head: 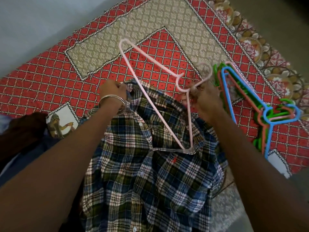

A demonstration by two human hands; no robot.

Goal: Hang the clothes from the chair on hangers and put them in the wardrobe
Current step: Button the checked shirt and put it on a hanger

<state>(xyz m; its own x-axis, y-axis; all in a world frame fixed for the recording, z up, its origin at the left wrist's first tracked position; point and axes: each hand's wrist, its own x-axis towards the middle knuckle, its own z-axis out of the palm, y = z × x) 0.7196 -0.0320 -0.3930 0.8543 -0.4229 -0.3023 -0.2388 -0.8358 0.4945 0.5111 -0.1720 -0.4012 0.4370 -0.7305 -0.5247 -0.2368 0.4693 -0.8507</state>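
A plaid shirt point(150, 178) in blue, green and white lies over the bed in the lower middle of the head view. My left hand point(112, 90), with bangles on the wrist, pinches the shirt's collar edge. A pink plastic hanger point(138, 76) is tilted, with one end tucked inside the shirt's neck opening. My right hand point(204, 99) grips this hanger near its hook.
A red and beige patterned bedspread point(83, 67) covers the bed. A pile of blue, green, orange and pink hangers point(260, 108) lies to the right of my right hand. Dark clothes point(23, 131) sit at the left edge. A grey wall shows at the top left.
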